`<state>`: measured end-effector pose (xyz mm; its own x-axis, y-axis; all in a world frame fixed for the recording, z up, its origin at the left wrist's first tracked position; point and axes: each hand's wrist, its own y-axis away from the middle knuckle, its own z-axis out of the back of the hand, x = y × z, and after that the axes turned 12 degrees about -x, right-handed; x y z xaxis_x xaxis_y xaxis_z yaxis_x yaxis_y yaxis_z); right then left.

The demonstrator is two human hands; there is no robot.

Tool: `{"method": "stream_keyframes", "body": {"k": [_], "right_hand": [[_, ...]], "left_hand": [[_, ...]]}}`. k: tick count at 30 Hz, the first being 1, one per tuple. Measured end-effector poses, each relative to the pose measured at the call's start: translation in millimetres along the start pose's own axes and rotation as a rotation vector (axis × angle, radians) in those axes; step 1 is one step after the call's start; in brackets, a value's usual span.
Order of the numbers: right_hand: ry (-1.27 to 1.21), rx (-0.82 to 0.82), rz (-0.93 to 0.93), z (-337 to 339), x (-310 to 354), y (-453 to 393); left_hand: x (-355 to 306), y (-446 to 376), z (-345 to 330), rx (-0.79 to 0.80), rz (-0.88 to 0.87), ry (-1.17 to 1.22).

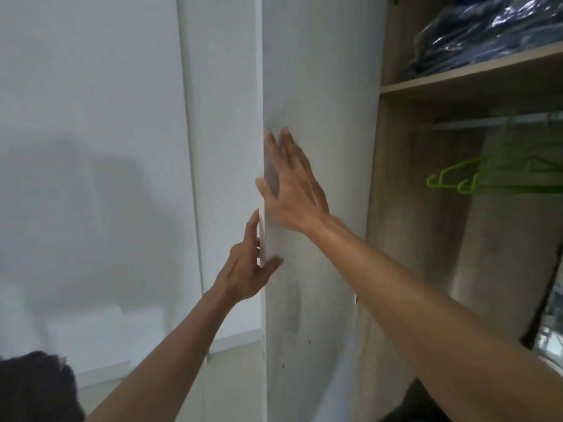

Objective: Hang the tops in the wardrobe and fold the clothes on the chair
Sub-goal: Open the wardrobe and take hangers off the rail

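Head view: both hands on the wardrobe door, which stands edge-on and partly swung out from the wardrobe. Right hand lies flat on the door's inner face, fingers straight and spread, thumb at the door edge, pressing not gripping. Left hand is lower, pinching the door's free edge: thumb on the inner face, fingers wrapped behind the edge, so it grasps the door. Wardrobe interior shows to the right: hanging rail under a wooden shelf, with green hangers on it, all bare as far as the frame shows, no top hung on any of them in the visible part. Plastic-wrapped dark clothing sits on the shelf above, looks stored, probably not part of the task. A closed white door panel and white wall lie left. A dark shape at bottom left is blurred, could be fabric or a chair part, cannot tell. The tops and the chair with clothes are not in view. Judgement: task looks barely started, step in hand is handling the door to get wardrobe access; no hanging visible, folding cannot be assessed, so essentially everything appears left to do
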<state>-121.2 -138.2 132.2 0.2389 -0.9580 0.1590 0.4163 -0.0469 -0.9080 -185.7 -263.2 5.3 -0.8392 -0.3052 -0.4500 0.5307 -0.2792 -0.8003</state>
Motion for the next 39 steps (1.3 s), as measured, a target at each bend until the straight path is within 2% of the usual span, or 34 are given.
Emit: {"method": "stream_keyframes", "body": {"k": [5,8,15,22,28,33,36,39], "right_hand": [[0.086,0.08,-0.045,-57.1,0.8,-27.3],[0.167,0.103,-0.063,-88.7,-4.9,-43.0],[0.283,0.12,-0.106,-149.7,-21.1,-66.6],[0.336,0.135,-0.136,-184.1,-31.2,-81.1],[0.354,0.214,-0.142,-176.2,-29.9,-87.2],[0.385,0.218,-0.215,-132.8,-29.7,-60.6],[0.46,0.203,-0.248,-86.5,-39.5,-33.1],[0.536,0.154,-0.31,-35.5,-55.9,-7.4]], "left_hand": [[56.7,-37.0,18.8,0.047,0.119,0.002],[84.6,-56.6,22.2,0.068,0.133,0.013],[146.3,-91.8,7.6,0.01,-0.007,0.073],[178.8,-116.8,-7.4,0.037,-0.004,0.013],[185.4,-119.6,-8.8,0.064,0.039,0.019],[172.0,-108.7,-8.2,0.045,0.055,-0.03],[152.5,-93.1,-12.8,-0.051,0.037,-0.064],[128.6,-73.6,-28.0,-0.198,0.049,-0.219]]}}
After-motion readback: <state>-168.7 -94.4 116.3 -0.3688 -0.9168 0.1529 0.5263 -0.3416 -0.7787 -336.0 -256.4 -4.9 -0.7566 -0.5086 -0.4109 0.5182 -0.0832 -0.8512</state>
